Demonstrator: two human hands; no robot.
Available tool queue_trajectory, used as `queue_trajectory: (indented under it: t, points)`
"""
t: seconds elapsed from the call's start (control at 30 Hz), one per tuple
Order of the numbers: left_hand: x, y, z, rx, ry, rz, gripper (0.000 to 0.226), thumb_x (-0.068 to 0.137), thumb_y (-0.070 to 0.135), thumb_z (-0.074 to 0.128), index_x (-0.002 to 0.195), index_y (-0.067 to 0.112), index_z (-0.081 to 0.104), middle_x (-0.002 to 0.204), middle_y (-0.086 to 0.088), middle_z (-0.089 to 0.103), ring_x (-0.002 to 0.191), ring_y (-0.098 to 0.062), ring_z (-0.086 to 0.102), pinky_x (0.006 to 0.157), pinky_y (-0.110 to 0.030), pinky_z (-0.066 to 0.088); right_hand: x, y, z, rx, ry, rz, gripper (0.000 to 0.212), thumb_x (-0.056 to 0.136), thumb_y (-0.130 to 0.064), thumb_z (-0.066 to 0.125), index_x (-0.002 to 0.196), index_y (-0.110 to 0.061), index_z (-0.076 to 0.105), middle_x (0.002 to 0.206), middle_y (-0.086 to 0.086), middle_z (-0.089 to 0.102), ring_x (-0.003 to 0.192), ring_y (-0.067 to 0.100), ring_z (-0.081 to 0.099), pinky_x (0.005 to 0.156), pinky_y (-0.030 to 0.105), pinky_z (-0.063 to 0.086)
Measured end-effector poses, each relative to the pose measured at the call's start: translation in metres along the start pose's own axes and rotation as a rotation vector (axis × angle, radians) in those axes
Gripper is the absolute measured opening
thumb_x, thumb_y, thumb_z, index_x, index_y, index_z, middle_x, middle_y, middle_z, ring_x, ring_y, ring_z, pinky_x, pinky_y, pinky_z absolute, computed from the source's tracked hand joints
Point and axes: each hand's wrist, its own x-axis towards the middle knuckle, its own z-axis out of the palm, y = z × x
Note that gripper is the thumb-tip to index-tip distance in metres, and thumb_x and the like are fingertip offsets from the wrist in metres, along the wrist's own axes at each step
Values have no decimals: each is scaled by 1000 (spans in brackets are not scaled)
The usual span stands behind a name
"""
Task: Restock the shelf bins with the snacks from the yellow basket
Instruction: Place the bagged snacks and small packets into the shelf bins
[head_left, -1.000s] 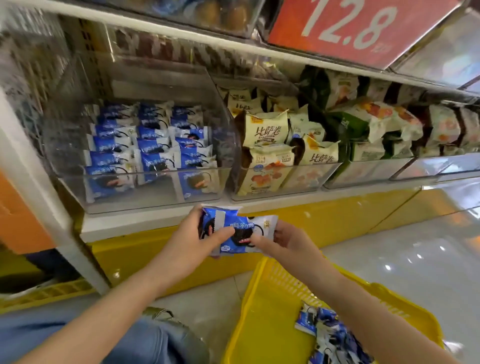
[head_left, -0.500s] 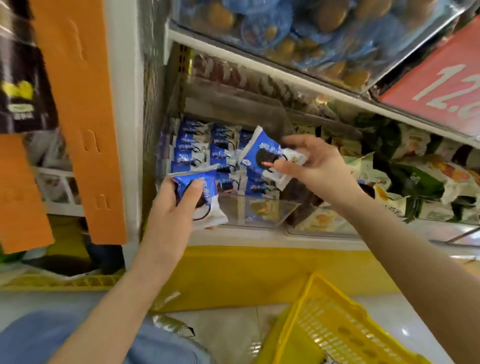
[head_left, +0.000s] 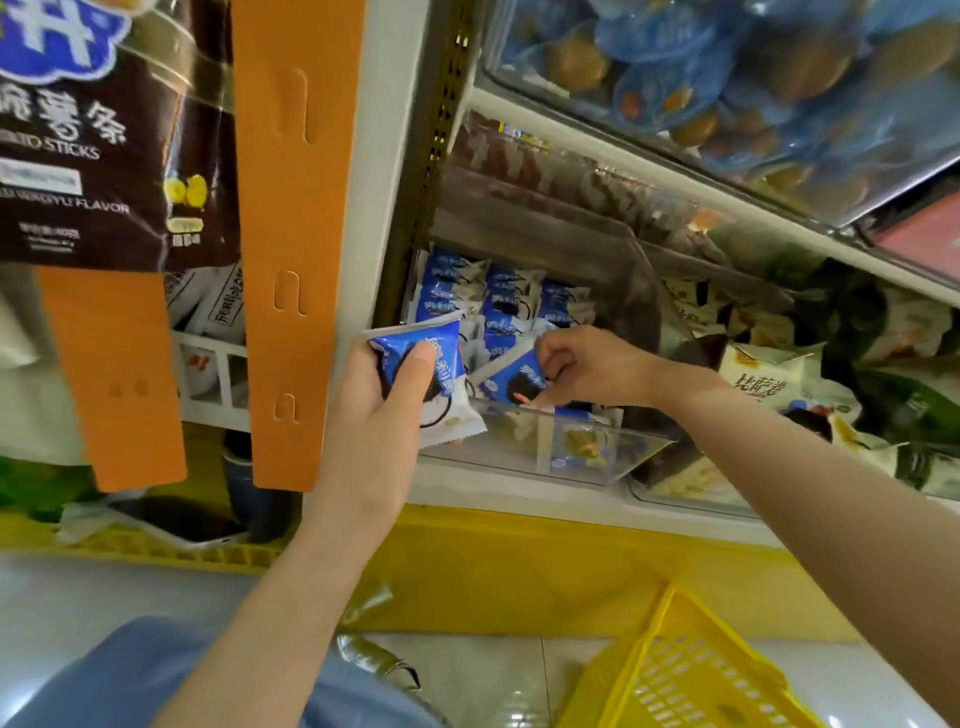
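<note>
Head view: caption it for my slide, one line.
Right hand places a blue pack into the clear bin; left hand holds a second pack.

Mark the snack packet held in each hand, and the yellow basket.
left packet (head_left: 448, 347), head view, blue upper part of its face.
right packet (head_left: 511, 378), head view, middle of its blue face.
yellow basket (head_left: 696, 670), head view, its mesh wall.

Head view, down at near shelf (head_left: 519, 488)

We count two hands, left hand (head_left: 374, 415) and right hand (head_left: 587, 369), two held snack packs (head_left: 449, 353) (head_left: 511, 382), one yellow basket (head_left: 691, 675), two orange strips (head_left: 296, 234) (head_left: 114, 374).
</note>
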Motion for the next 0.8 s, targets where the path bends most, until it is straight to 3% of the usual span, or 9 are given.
queue_trajectory:
  t: [0.1,0.27,0.43,0.53,0.6,0.7,0.8]
  points:
    - [0,1,2,10,4,5,7,93,28,51,97,29,56,89,9,68,78,2,66,57,-7,46,1,2,-6,-148,-35,16,20,74,-20,77,82,-25,60,80,-10,62,75,7,61,71,21,51]
    - [-1,1,4,1,-5,-11,12,92,29,51,103,27,56,96,7,68,83,2,66,59,-7,47,13,-9,-1,-316,-87,9,34,79,-22,72,113,-17,64,89,-9,60,74,-1,54,64,7,38]
    - [-3,3,5,14,1,-18,12,92,26,49,102,25,55,92,8,65,78,9,63,55,-3,44,13,-17,2,-453,-117,-32,43,83,-33,67,122,-16,60,113,0,65,87,7,54,76,19,42]
    - [-6,5,6,11,-24,-46,11,93,23,49,102,25,55,87,12,64,74,14,60,54,-1,42,2,-22,-2,-308,-67,15,46,87,-34,63,129,-16,54,122,-1,60,100,7,55,86,19,41]
    - [-7,6,8,-10,-65,-69,13,94,19,48,97,29,54,77,18,66,70,15,59,53,-1,41,-11,-32,-3,-162,107,-28,37,91,-33,56,125,-18,56,118,-3,62,105,10,58,91,21,43]
    - [-9,6,9,-19,-106,-82,14,92,14,49,97,26,54,68,23,64,58,14,56,49,-2,40,-41,-57,1,254,222,-121,27,94,-39,46,112,-25,61,101,-12,66,91,2,63,81,17,50]
    - [-9,8,13,-21,-158,-81,18,87,17,56,104,24,55,89,10,66,64,10,59,52,-6,42,-69,-79,14,427,123,-177,28,89,-41,48,108,-24,59,90,-17,64,81,-8,62,71,10,48]
